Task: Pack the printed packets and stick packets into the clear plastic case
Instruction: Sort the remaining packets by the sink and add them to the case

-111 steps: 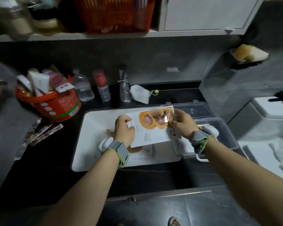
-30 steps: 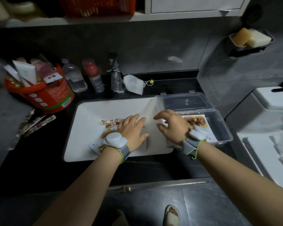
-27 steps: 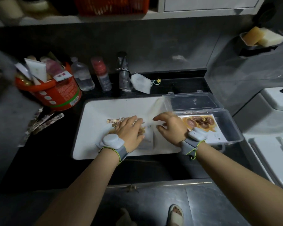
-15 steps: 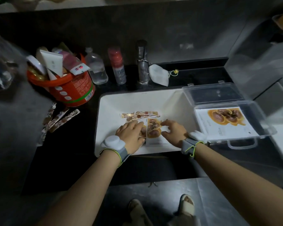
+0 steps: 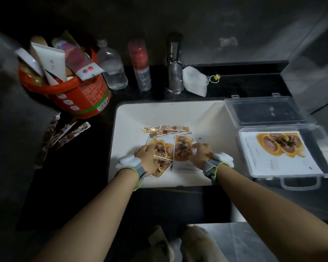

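Head view, three printed packets (image 5: 182, 149) in sink (image 5: 159, 114), one in case (image 5: 311, 140)

Pretty clearly a home bathroom: a white basin (image 5: 159, 114) is sunk into a black counter (image 5: 244, 82) with a chrome tap (image 5: 175, 72) mounted behind it, and a plain grey wall (image 5: 197, 25) is seen at the back. Toiletry tubes (image 5: 51, 63) are stuffed into a red tub (image 5: 83, 95), and a clear bottle (image 5: 112, 69) and a red-capped bottle (image 5: 141, 67) are lined up beside it
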`<state>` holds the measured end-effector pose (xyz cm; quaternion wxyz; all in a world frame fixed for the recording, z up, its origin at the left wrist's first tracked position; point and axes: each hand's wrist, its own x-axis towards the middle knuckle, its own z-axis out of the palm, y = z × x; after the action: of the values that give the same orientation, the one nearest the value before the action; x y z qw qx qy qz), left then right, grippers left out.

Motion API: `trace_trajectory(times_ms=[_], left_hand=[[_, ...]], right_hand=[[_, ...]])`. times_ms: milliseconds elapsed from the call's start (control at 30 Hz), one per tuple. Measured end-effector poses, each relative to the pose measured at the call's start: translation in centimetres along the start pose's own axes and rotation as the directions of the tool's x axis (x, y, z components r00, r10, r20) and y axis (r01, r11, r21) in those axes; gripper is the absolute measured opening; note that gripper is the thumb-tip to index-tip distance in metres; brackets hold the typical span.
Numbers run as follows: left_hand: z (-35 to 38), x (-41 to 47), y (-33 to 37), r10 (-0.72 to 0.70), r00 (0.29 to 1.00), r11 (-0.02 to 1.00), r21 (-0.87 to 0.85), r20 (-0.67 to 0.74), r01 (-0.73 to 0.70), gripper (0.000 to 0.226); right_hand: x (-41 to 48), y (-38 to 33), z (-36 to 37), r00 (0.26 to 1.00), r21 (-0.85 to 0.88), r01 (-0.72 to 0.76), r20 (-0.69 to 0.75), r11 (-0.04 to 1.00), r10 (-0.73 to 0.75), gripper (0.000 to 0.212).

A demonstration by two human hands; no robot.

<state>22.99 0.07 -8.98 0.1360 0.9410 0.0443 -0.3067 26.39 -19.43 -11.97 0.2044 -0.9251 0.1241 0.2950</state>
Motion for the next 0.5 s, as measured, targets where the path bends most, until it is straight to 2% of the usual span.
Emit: trace_trajectory(times_ms=[300, 367, 433, 500], left_hand=[[0.7, 2.6, -0.4, -0.095, 0.993, 0.995, 0.024, 0.064, 0.093, 0.069], [0.6, 2.9, -0.4, -0.074, 0.994, 0.996, 0.047, 0.080, 0.070, 0.069], [0.5, 3.0, -0.4, -0.061, 0.995, 0.996, 0.068, 0.075, 0.056, 0.067], [0.4, 3.4, -0.7, -0.073, 0.993, 0.996, 0.060, 0.090, 0.068, 0.068]], right_hand=[[2.1, 0.1, 1.0, 1.000, -0.059, -0.018, 0.019, 0.998, 0.020, 0.042], [2.4, 0.1, 1.2, 0.999, 0.005, -0.050, -0.008, 0.999, 0.050, 0.049], [2.8, -0.3, 1.2, 0.996, 0.039, -0.085, 0.044, 0.996, 0.083, 0.054], [3.2, -1.0, 1.0, 0.984, 0.170, -0.143, 0.134, 0.975, 0.121, 0.034]])
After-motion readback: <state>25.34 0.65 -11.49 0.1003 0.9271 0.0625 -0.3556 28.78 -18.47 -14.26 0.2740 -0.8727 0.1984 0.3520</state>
